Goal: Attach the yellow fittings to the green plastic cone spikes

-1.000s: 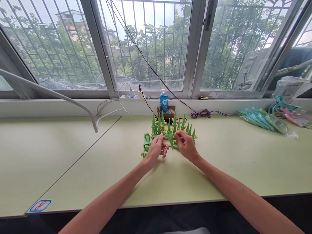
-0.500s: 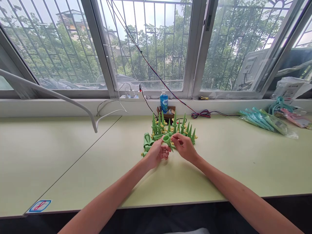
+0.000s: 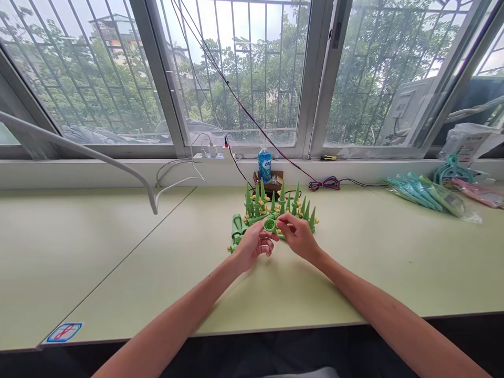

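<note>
A green plant watering spike [image 3: 270, 226] is held in my left hand [image 3: 255, 245], its round threaded mouth facing me. My left fingers curl below and beside it. Against the right side of its rim, my right hand [image 3: 296, 234] is closed in a pinch; whatever lies between those fingertips is too small and hidden to make out. Just behind both hands, several green spikes with yellow valves [image 3: 282, 198] stand point up on the table. More green spike parts [image 3: 237, 226] lie on their sides by my left hand.
A blue liquid bottle [image 3: 265, 164] and a small cardboard box [image 3: 276, 180] stand behind the spikes. Coiled cable [image 3: 325, 184] lies at the back of the table [image 3: 157, 283]. Bagged turquoise items [image 3: 423, 193] lie far right. A white curved arm [image 3: 118, 164] reaches in from the left.
The held spike has tilted so its mouth faces me more squarely and its tip no longer shows below. My left fingers have shifted slightly around it; the right hand stays almost in place.
</note>
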{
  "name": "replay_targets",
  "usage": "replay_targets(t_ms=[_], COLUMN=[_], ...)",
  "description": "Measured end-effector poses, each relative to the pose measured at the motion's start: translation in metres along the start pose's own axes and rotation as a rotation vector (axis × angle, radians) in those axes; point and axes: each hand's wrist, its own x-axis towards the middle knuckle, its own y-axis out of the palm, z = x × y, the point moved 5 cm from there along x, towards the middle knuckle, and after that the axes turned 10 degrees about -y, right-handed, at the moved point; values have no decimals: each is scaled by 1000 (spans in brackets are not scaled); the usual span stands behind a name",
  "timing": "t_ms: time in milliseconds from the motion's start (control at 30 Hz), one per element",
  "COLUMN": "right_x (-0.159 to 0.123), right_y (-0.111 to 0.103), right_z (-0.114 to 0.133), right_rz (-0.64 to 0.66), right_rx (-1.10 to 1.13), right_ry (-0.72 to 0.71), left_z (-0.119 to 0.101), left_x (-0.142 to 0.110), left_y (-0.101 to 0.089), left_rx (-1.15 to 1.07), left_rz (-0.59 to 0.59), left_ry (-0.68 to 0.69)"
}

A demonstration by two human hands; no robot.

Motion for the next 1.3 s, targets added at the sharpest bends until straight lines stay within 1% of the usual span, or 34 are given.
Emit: replay_targets(t_ms=[300, 533, 767, 967, 1133, 1300], right_x=[1, 1, 1, 0, 1, 1], right_y=[-1, -1, -2, -2, -3, -4], right_z=[0, 0, -1, -3, -2, -4], right_rz=[-13, -21, -21, -25, -39, -53], right_rx=[-3, 17, -6, -3, 6, -10], right_ry=[-6, 3, 7, 28, 35, 26], left_z=[-4, -9, -13, -14, -15, -15], left_x=[-1, -6, -8, -8, -9, -9], left_y=[1, 0, 2, 2, 1, 1], left_rx=[47, 136, 211, 233, 248, 251], left_rz=[-1, -88, -100, -84, -93, -113], left_ry=[92, 215, 310, 367, 417, 427])
